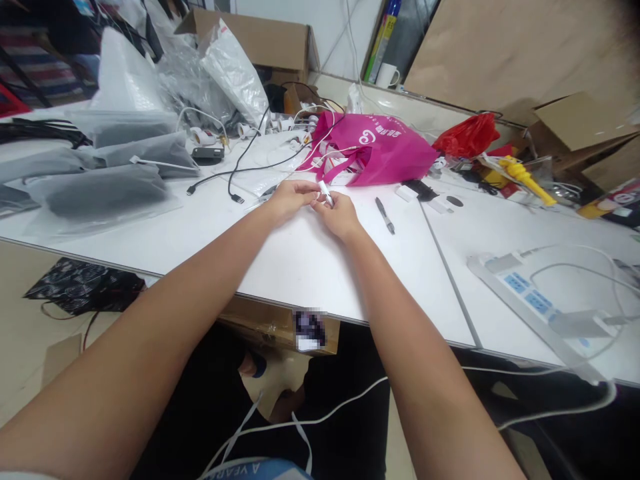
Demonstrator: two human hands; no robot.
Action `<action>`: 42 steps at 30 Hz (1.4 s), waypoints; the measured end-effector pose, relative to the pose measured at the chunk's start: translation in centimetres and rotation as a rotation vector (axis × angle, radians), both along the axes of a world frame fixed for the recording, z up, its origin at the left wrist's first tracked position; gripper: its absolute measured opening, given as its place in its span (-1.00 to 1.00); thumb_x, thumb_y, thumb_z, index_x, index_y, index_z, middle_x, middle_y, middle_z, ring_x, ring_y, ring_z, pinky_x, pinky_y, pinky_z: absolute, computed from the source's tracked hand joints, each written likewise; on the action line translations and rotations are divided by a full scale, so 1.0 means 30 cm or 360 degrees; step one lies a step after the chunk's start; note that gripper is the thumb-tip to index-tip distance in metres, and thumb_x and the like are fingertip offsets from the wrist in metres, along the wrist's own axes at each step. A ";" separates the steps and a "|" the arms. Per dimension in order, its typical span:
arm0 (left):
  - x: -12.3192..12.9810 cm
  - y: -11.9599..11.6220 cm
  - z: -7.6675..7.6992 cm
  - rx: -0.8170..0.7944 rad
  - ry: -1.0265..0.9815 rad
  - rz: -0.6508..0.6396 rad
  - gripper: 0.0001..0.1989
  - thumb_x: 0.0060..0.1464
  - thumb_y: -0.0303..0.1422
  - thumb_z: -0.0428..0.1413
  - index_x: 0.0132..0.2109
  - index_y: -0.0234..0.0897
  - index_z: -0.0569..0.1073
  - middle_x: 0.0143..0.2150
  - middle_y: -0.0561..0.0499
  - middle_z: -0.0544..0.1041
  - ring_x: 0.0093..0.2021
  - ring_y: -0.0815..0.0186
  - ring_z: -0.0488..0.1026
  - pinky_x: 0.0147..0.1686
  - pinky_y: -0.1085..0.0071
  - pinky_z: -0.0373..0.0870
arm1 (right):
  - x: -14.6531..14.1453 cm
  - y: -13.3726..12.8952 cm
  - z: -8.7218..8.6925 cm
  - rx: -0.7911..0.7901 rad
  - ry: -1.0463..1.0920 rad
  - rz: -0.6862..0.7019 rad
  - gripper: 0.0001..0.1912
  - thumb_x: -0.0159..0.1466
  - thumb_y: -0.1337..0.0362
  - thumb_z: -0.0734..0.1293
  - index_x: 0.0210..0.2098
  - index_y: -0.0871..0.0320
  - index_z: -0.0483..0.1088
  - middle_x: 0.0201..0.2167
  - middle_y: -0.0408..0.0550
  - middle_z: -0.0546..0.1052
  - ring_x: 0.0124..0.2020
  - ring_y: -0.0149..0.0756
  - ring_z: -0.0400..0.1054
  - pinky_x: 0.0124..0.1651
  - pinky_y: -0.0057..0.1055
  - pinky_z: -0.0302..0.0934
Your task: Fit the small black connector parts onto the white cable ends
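Note:
Both of my hands meet over the white table (300, 267), fingertips close together. Between the fingers of my right hand (340, 212) is a small white object (325, 193) with a dark part at its lower end; it is too small to name. My left hand (293, 202) has its fingers pinched at the left side of that object, and what its fingertips hold is hidden. Just beyond the hands lies a magenta bag (395, 150) with white print, its mouth toward me and small boxes inside. A grey pen (385, 215) rests to the right.
Grey items in frosted plastic bags (100, 193) cover the left side. A black USB cable (235, 180) runs left of the hands. A white power strip (535, 300) with plugs lies right. Behind it are a red bag (467, 135), a yellow tool (525, 179) and an open cardboard box (575, 127).

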State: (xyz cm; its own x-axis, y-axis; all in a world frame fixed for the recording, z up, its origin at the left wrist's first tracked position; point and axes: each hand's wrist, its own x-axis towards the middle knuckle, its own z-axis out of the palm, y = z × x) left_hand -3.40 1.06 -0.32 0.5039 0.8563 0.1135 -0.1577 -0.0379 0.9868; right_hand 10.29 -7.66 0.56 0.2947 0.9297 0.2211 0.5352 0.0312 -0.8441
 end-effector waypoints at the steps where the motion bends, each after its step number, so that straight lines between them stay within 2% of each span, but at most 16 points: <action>1: 0.002 0.002 -0.005 -0.0008 -0.0006 -0.0028 -0.83 0.02 -0.53 0.38 -0.18 -0.32 0.70 -0.17 -0.08 0.74 -0.15 0.28 0.65 0.15 0.24 0.51 | 0.001 -0.002 0.001 -0.0001 -0.0067 -0.0007 -0.78 0.23 0.12 0.44 -0.33 0.11 0.40 -0.53 -0.28 0.34 -0.45 -0.38 0.20 -0.27 -0.35 0.07; 4: 0.009 0.003 -0.016 -0.0013 0.0009 -0.0057 -0.85 0.00 -0.52 0.40 -0.23 -0.31 0.71 -0.19 -0.08 0.75 -0.15 0.27 0.66 0.18 0.23 0.50 | 0.003 -0.005 0.001 -0.0012 -0.0236 -0.0042 -0.83 0.27 0.16 0.41 -0.33 0.12 0.42 -0.50 -0.22 0.40 -0.43 -0.34 0.24 -0.25 -0.33 0.09; 8: 0.017 -0.011 -0.015 0.0046 0.0069 0.0020 -0.84 -0.02 -0.47 0.45 -0.22 -0.28 0.74 -0.14 -0.09 0.76 -0.07 0.23 0.67 0.23 0.20 0.48 | 0.007 -0.005 0.000 -0.0003 -0.0331 -0.0133 -0.83 0.31 0.17 0.36 -0.32 0.13 0.46 -0.44 -0.13 0.51 -0.39 -0.29 0.32 -0.20 -0.31 0.15; 12: 0.026 -0.030 -0.009 -0.0025 0.0032 0.0012 -0.77 0.00 -0.41 0.48 -0.14 -0.28 0.75 -0.07 -0.11 0.76 -0.02 0.20 0.68 0.20 0.19 0.54 | 0.010 0.000 -0.003 -0.0003 -0.0259 -0.0247 -0.80 0.29 0.15 0.37 -0.25 0.15 0.54 -0.41 -0.09 0.56 -0.36 -0.25 0.38 -0.17 -0.29 0.21; 17: 0.036 -0.057 0.008 -0.0150 -0.0024 -0.0012 -0.74 0.07 -0.42 0.45 -0.06 -0.33 0.74 -0.10 -0.13 0.76 -0.07 0.23 0.69 0.12 0.21 0.61 | 0.011 0.007 -0.015 0.0025 -0.0159 -0.0318 -0.78 0.24 0.15 0.38 -0.24 0.15 0.57 -0.41 -0.07 0.57 -0.36 -0.22 0.40 -0.17 -0.27 0.24; 23: 0.034 -0.071 0.026 -0.0280 -0.0068 -0.0064 -0.76 0.16 -0.45 0.40 -0.01 -0.32 0.72 -0.12 -0.14 0.76 -0.08 0.23 0.70 0.11 0.22 0.61 | 0.004 0.009 -0.021 0.0100 -0.0137 -0.0307 -0.82 0.23 0.17 0.37 -0.27 0.13 0.54 -0.43 -0.09 0.53 -0.36 -0.22 0.36 -0.14 -0.24 0.25; 29: 0.034 -0.056 0.011 -0.0263 -0.0119 -0.0100 -0.84 0.21 -0.48 0.34 -0.06 -0.35 0.72 -0.10 -0.15 0.75 -0.12 0.30 0.68 0.12 0.26 0.57 | -0.003 0.009 -0.017 0.0128 -0.0144 -0.0193 -0.87 0.26 0.19 0.35 -0.27 0.10 0.47 -0.41 -0.12 0.51 -0.34 -0.23 0.35 -0.11 -0.24 0.26; 35: 0.029 -0.066 0.030 -0.0334 -0.0112 -0.0091 -0.88 0.17 -0.55 0.31 -0.14 -0.37 0.70 -0.17 -0.16 0.74 -0.15 0.28 0.68 0.14 0.23 0.57 | -0.004 0.008 -0.017 0.0118 -0.0179 -0.0180 -0.89 0.25 0.21 0.36 -0.25 0.09 0.45 -0.40 -0.13 0.50 -0.32 -0.20 0.37 -0.07 -0.21 0.26; 39: 0.024 -0.070 0.039 -0.0337 -0.0112 -0.0097 -0.85 0.10 -0.60 0.29 -0.17 -0.36 0.69 -0.20 -0.16 0.74 -0.13 0.24 0.68 0.18 0.20 0.55 | -0.005 0.011 -0.024 0.0152 -0.0156 -0.0172 -0.80 0.22 0.26 0.38 -0.14 0.07 0.45 -0.37 -0.14 0.50 -0.29 -0.21 0.38 -0.05 -0.21 0.28; 42: 0.020 -0.063 0.035 -0.0314 -0.0093 -0.0061 -0.79 0.08 -0.61 0.28 -0.12 -0.36 0.68 -0.19 -0.16 0.74 -0.11 0.22 0.68 0.20 0.18 0.55 | -0.006 0.010 -0.029 0.0144 -0.0114 -0.0147 -0.69 0.24 0.20 0.41 -0.03 0.05 0.42 -0.30 -0.11 0.54 -0.24 -0.19 0.41 -0.01 -0.19 0.30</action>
